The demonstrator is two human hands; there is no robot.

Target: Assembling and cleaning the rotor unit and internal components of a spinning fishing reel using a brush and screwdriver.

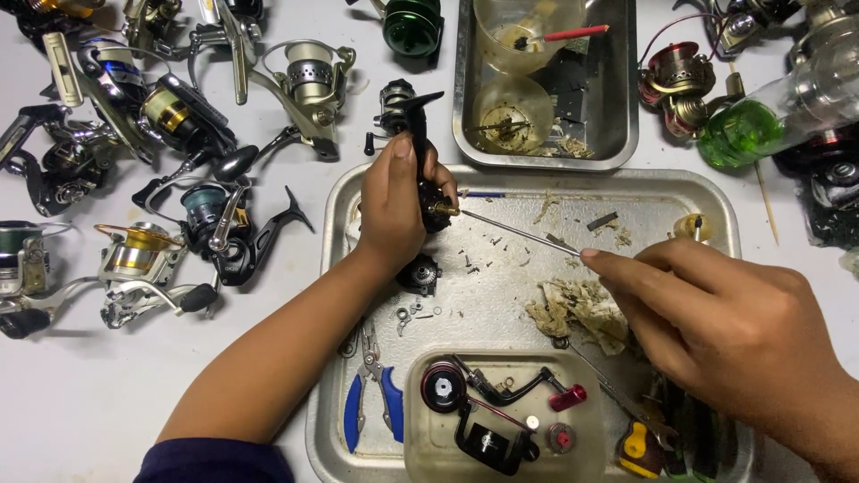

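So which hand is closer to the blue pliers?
Left. The left hand grips a black reel body above the blue pliers; the right hand is farther off, across the metal tray.

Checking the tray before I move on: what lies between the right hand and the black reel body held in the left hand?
In the head view, a thin metal probe runs from the right hand to the black reel body in the left hand, over tray flecked with debris.
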